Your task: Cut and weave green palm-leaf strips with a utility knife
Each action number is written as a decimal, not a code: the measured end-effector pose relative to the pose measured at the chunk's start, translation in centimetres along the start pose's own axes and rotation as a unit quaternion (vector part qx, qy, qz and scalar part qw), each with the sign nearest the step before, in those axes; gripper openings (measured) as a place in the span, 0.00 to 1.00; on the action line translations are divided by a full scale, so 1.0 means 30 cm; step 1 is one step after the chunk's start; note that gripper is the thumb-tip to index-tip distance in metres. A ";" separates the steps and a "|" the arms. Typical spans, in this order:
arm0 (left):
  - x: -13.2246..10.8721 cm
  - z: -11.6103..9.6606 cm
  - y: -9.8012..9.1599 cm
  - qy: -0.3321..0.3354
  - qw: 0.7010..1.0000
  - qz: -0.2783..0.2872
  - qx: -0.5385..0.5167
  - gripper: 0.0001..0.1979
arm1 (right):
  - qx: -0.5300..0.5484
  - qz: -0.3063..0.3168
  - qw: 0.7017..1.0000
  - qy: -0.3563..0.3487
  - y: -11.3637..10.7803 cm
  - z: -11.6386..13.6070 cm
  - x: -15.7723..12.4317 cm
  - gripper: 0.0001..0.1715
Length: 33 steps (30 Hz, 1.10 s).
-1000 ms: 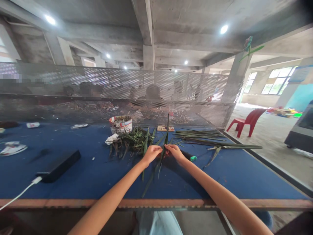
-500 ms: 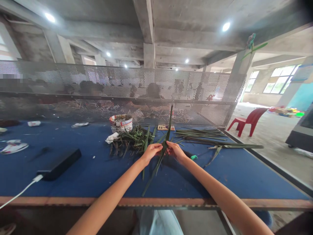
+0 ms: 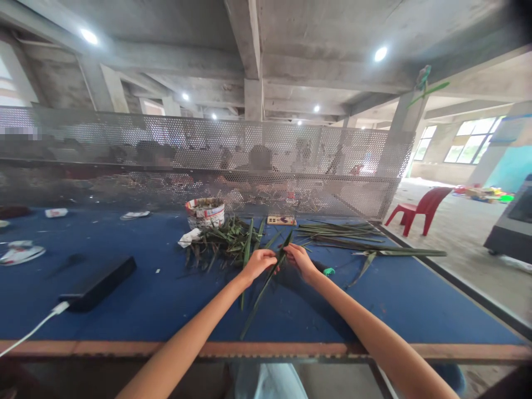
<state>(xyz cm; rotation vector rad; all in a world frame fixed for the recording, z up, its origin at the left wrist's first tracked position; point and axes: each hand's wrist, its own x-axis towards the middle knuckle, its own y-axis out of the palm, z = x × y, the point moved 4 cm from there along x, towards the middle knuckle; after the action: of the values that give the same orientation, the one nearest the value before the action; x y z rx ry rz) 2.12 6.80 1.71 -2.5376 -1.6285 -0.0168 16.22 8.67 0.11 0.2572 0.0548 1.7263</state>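
Observation:
Both of my hands meet over the middle of a blue-topped table (image 3: 124, 310). My left hand (image 3: 258, 262) and my right hand (image 3: 300, 259) are both closed in a pinch on a long green leaf strip (image 3: 264, 288). The strip runs from between my fingers down toward the near edge, and its short upper tip sticks out past my hands. Just beyond them lies a pile of cut green leaves (image 3: 226, 239).
A bundle of long leaves (image 3: 353, 235) lies to the right. A paper-wrapped bowl (image 3: 205, 211) stands behind the pile, with a white scrap beside it. A black power bank (image 3: 97, 283) with a white cable lies left. A perforated metal screen (image 3: 208, 160) closes the far side; a red chair (image 3: 419, 206) stands off right.
The leaf's upper end stood tall above my hands before; now only a short tip shows past them. My hands have stayed in the same spot.

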 end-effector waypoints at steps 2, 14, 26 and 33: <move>-0.013 -0.010 0.012 0.003 0.999 0.040 0.024 0.05 | 0.007 -0.043 0.999 -0.018 -0.029 0.020 0.007 0.13; -0.072 -0.056 0.035 -0.017 0.981 0.194 0.008 0.09 | 0.029 -0.145 0.988 -0.044 -0.126 0.042 0.025 0.19; 0.000 0.005 -0.011 0.006 1.000 0.014 0.024 0.17 | -0.011 0.012 1.000 0.025 0.013 -0.002 -0.013 0.16; -0.028 0.005 0.026 -0.028 0.992 0.114 0.055 0.18 | 0.002 -0.065 0.998 -0.001 -0.072 -0.001 0.028 0.23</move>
<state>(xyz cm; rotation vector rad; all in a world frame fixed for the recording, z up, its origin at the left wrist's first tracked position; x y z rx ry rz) 2.48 5.73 1.43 -2.6427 -1.3067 0.1622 18.18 9.86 -0.19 0.2529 0.0730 1.5966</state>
